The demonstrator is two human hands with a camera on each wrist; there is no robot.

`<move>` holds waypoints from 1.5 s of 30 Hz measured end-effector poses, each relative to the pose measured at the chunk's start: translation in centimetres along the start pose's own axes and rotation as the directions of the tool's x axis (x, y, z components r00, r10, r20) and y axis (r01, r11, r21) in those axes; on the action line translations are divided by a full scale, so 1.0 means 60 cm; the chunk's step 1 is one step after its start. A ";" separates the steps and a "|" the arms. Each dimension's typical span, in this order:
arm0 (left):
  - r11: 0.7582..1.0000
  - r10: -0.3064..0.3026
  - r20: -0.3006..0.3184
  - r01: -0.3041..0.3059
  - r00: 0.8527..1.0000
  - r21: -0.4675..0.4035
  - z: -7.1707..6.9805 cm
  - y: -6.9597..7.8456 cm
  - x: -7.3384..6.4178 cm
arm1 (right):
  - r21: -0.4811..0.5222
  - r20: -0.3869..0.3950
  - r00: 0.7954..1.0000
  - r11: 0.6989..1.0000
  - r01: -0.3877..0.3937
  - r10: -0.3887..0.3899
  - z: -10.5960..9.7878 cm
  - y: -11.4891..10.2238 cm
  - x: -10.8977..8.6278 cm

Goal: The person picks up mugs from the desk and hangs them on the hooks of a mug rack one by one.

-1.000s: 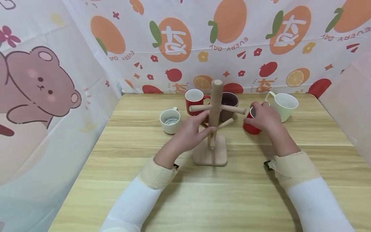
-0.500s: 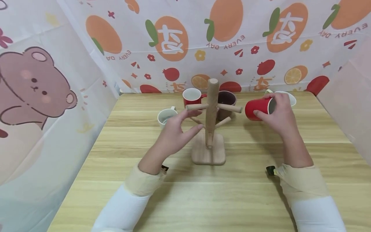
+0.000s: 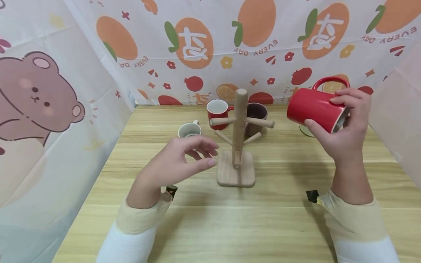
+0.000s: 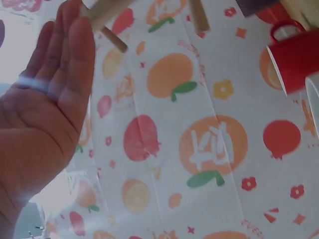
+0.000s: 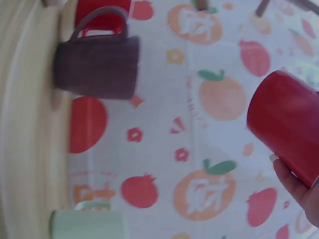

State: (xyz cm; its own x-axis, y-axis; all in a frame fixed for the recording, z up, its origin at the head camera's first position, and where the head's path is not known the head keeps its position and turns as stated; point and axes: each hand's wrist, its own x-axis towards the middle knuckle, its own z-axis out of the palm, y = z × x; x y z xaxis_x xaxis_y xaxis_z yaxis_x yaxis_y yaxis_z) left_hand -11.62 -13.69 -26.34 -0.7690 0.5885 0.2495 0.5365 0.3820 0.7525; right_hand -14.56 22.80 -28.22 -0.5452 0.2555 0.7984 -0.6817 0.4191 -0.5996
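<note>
My right hand (image 3: 350,128) grips a red mug (image 3: 315,107) near its rim, above the right side of the table. The mug lies tilted on its side in the air, handle upward and its opening turned to the right. In the right wrist view the same red mug (image 5: 289,124) shows with a finger (image 5: 289,179) along it. My left hand (image 3: 177,160) hovers just left of the wooden mug tree (image 3: 241,128), fingers loosely bent around nothing. In the left wrist view that hand (image 4: 50,94) shows its palm, with the pegs (image 4: 114,40) beyond the fingertips.
Behind the mug tree stand a second red mug (image 3: 217,111) and a dark purple mug (image 3: 257,113). A white cup (image 3: 189,129) sits to the left. A pale green mug (image 5: 89,224) is mostly hidden behind the raised mug in the head view. Printed cloth (image 3: 148,80) hangs along the table's back.
My right hand has lifted the red mug off the table, tipped it sideways and brought it up and right. My left hand has let go of the mug tree and drawn back left.
</note>
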 end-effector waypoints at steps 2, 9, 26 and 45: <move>0.995 0.086 -0.004 -0.086 0.996 -0.045 0.006 0.005 -0.001 | 0.116 -0.075 0.996 0.992 0.055 -0.047 0.007 -0.022 -0.002; 0.960 0.204 -0.089 -0.217 0.975 -0.176 0.030 0.021 0.002 | 0.237 -0.268 0.920 0.906 0.351 -0.286 0.034 -0.065 -0.013; 0.933 0.202 -0.035 -0.203 0.979 -0.297 0.074 0.030 0.007 | 0.439 -0.209 0.777 0.653 0.617 -0.594 0.088 -0.108 -0.071; 0.868 0.061 0.085 -0.010 0.995 -0.497 0.095 0.023 0.008 | 0.464 0.026 0.727 0.652 0.599 -0.687 0.104 -0.125 -0.097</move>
State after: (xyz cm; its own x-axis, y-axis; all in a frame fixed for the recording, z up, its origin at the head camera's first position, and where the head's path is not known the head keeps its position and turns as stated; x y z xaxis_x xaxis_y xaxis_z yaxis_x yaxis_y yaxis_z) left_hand -9.27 -8.83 -28.63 -0.7028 0.6690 0.2419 0.3009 -0.0286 0.9532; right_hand -9.34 12.76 -28.72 0.0591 -0.1252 0.9904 -0.9978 0.0218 0.0623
